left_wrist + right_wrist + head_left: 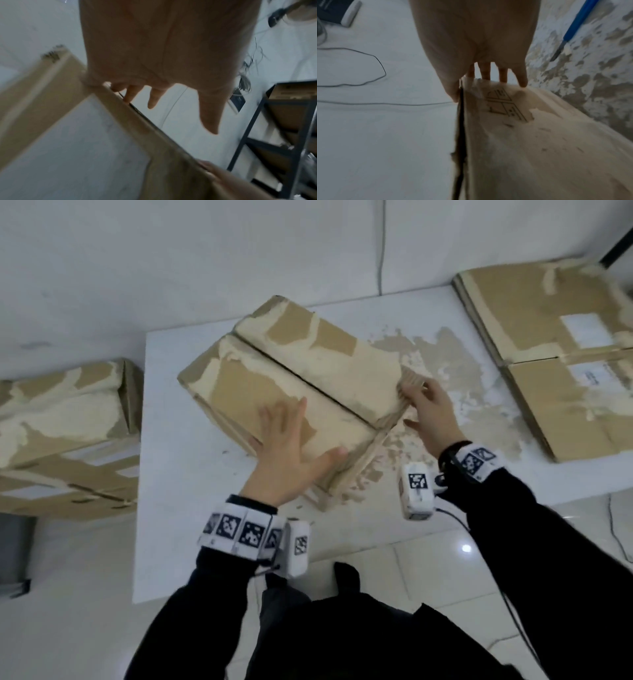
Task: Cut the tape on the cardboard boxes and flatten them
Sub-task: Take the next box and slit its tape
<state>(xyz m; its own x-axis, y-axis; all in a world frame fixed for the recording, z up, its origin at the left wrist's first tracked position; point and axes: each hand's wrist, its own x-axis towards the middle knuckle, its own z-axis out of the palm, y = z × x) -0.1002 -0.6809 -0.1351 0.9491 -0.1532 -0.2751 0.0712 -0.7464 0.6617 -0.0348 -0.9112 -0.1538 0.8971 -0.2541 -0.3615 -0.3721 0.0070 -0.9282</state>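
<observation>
The cardboard box (291, 392) is seated on the counter (178, 508). The left hand (291, 453) is pressed flat, fingers spread, beside its near edge. The right hand (430, 412) is curled on the right corner edge; bare counter lies beyond.

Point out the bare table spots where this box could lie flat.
Bare white table lies left of and in front of the box, toward the near edge. Right of it is crowded: the right hand, flattened cardboard and a blue knife.
</observation>
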